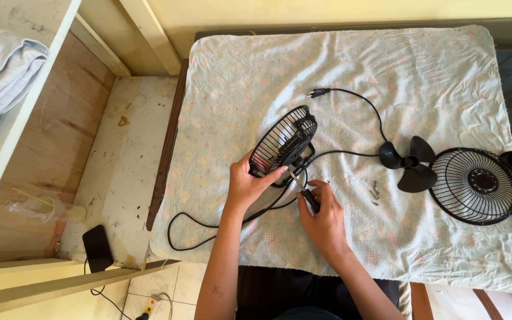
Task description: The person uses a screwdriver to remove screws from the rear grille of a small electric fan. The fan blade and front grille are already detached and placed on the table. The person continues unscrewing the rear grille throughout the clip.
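Small black desk fan body with its round wire rear grille (284,144) stands tilted on edge on the pale, rumpled floral cloth (351,71) covering the table, near the middle and slightly toward the person. Left hand (249,185) is wrapped around the lower rim of the grille, fingers closed on the wire, thumb up along the front edge. Right hand (322,218) is closed on a dark-handled screwdriver (303,189), whose thin shaft angles up and left into the base of the fan body just below the grille; the tip itself is hidden by the housing. Judgement: the work wants the shaft kept in line with the screw, steady downward push while turning, and the left hand holding the grille from rocking on the soft cloth. The black power cord (351,104) loops under both wrists and could snag; its plug lies unplugged higher on the cloth. Loose small metal screws (376,189) lie just right of the right hand, near the detached black three-blade plastic propeller (410,163), which touches the flat-lying black wire front grille (475,185). Screws could roll into folds; best kept grouped.
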